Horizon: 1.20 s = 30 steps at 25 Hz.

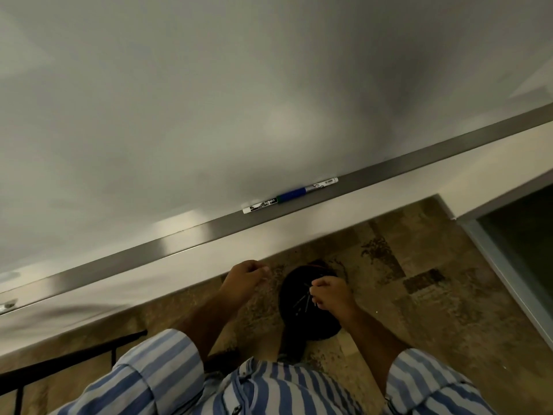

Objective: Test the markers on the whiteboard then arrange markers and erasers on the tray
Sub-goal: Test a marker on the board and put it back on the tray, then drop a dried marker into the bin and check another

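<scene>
The whiteboard point(209, 100) fills the upper view and bears no marks that I can see. Two markers lie end to end on its grey metal tray point(419, 157). The left one is a white marker with a green end point(260, 205), and the right one is a marker with a blue cap point(308, 189). Both hands hang below the tray, apart from it and from the markers. My left hand point(244, 280) is curled shut with nothing visible in it. My right hand point(330, 295) is also curled shut, over a black rounded object point(299, 322) on the floor.
A small pale object point(8, 305) sits at the tray's far left edge, too blurred to name. A black metal frame point(74, 357) stands at the lower left. A grey door frame point(508, 271) runs down the right side. Patterned brown flooring point(419, 280) lies below.
</scene>
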Tool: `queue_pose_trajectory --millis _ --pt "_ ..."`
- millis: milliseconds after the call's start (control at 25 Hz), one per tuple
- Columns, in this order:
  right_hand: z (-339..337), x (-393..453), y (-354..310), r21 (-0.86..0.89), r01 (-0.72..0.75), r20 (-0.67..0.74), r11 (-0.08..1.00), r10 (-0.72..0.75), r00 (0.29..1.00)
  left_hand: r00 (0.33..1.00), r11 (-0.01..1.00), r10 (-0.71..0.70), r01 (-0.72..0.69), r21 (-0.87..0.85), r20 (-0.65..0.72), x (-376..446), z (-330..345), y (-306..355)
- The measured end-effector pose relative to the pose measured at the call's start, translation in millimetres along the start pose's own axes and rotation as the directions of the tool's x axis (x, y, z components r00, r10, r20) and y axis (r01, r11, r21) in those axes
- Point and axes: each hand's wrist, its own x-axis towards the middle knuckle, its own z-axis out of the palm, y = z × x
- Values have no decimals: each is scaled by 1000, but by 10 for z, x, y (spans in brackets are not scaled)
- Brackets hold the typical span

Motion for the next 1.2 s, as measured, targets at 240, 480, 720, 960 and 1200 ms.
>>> queue_pose_trajectory --millis 240,480,720,960,1200 --pt "-14 -131 -645 107 155 15 982 -157 987 998 999 52 -53 -10 -30 63 14 144" --pt "-83 -239 -1319 56 355 -16 933 -355 935 978 982 123 -144 -122 -169 211 -54 463" --pt "-45 -95 -1883 -166 516 5 841 -522 853 907 964 192 -245 -100 -374 404 -169 729" --pt "32 59 -2015 -364 460 92 810 -461 883 921 981 117 -165 -101 -372 592 -230 707" --pt "72 103 -2022 -493 463 130 737 -464 876 934 982 67 -125 -145 -350 716 -141 724"
